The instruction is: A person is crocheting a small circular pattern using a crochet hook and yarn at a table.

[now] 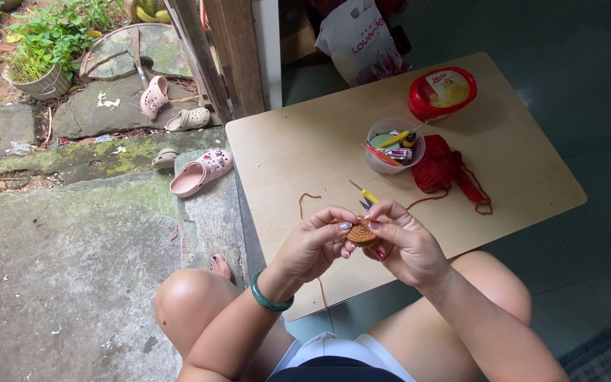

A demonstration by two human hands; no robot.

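Crochet piece [362,233], small orange disc, pinched between both hands over table [305,148] edge. Left hand [316,240] fingers closed on its left side; right hand [404,237] closed on its right side. Orange strand runs from piece toward red yarn [443,170] beyond right hand. Clear bowl [394,145] past yarn holds hooks and small tools. Red-lidded tub [443,92] farther off. Both wrists bent inward above knees.

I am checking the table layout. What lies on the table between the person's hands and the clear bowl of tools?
In the head view, a yellow-handled crochet hook lies on the wooden table between the clear bowl and the hands holding the orange crochet piece; otherwise bare.
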